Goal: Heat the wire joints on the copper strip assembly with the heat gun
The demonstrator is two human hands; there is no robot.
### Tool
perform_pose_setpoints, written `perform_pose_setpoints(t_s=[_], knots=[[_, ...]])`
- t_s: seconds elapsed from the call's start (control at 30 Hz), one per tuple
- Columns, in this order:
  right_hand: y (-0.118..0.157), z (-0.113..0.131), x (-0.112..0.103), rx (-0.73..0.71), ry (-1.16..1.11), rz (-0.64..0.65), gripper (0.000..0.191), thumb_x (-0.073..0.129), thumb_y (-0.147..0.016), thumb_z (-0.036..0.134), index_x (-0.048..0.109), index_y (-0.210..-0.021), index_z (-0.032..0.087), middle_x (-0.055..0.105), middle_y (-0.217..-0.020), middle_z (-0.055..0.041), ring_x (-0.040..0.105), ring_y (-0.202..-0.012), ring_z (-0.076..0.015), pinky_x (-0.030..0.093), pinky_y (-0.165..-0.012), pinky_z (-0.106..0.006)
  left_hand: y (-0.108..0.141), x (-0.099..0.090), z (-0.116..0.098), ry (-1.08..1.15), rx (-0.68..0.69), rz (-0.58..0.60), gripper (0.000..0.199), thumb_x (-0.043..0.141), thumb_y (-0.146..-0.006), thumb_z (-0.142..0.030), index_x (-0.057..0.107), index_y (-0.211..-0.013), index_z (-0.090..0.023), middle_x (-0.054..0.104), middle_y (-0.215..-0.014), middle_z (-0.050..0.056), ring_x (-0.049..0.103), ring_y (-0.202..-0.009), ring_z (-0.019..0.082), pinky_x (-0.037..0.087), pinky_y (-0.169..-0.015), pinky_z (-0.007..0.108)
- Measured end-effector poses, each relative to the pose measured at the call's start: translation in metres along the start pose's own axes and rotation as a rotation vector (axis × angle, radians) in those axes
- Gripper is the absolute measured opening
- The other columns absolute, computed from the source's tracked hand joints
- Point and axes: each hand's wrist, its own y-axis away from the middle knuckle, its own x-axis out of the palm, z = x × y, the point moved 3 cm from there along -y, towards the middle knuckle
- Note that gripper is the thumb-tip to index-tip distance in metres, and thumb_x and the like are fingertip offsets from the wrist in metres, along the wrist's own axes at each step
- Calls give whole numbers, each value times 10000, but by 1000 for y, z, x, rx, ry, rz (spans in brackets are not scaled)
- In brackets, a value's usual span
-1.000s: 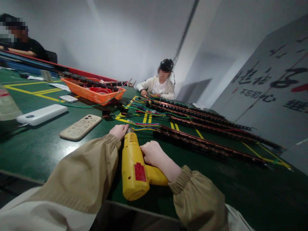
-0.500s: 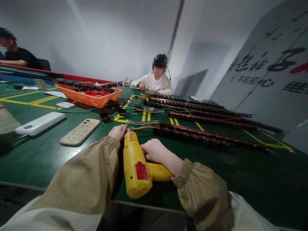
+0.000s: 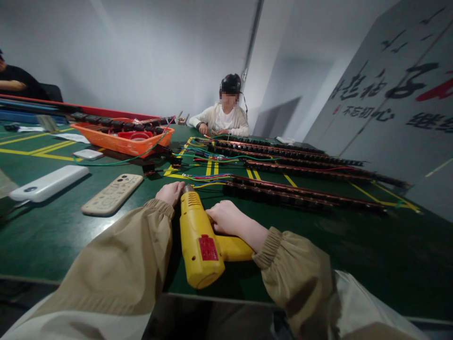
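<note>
A yellow heat gun with a red label lies across the front of the scene, its metal nozzle pointing away from me. My right hand is closed at its handle, thumb side against the body. Beside the nozzle, my left hand has its fingers drawn together; whatever they pinch is hidden. Just beyond the nozzle, coloured wires run out of the nearest long black strip with copper-coloured bars. The wire ends by my left fingertips are partly covered by the nozzle.
Several more black strips lie behind. To the left are a phone, a white power bank, a small white device and an orange basket of parts. A co-worker sits across the green table; another person sits far left.
The view has shifted slightly, so the table items sit a little further left. Both hands and the heat gun keep nearly the same position relative to each other.
</note>
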Motion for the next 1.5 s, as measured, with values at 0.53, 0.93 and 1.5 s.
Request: perform_pose_setpoints(t_s=[0.53,0.93,1.5], knots=[[55,-60,14,223,-8,-4,242,463,-802,249,672,-913,199,705,-904,-75,651,-828,-226,413,-677,-276,-4,3,5,-15,-65,9,428,229,-910,-470,529,-743,-215,604,-800,20,536,-741,159,307,-584,230],[72,-70,17,293,4,-4,231,464,-797,228,675,-888,205,705,-870,-68,650,-818,-221,389,-652,-270,-3,3,3,-42,-60,24,420,247,-914,-455,559,-768,-215,631,-861,26,548,-780,157,304,-591,219],[66,-67,15,284,71,23,223,460,-792,185,672,-861,177,707,-883,-75,646,-841,-224,396,-752,-299,-4,4,4,-52,-55,23,426,233,-896,-469,533,-728,-217,583,-798,28,521,-763,177,280,-574,226]])
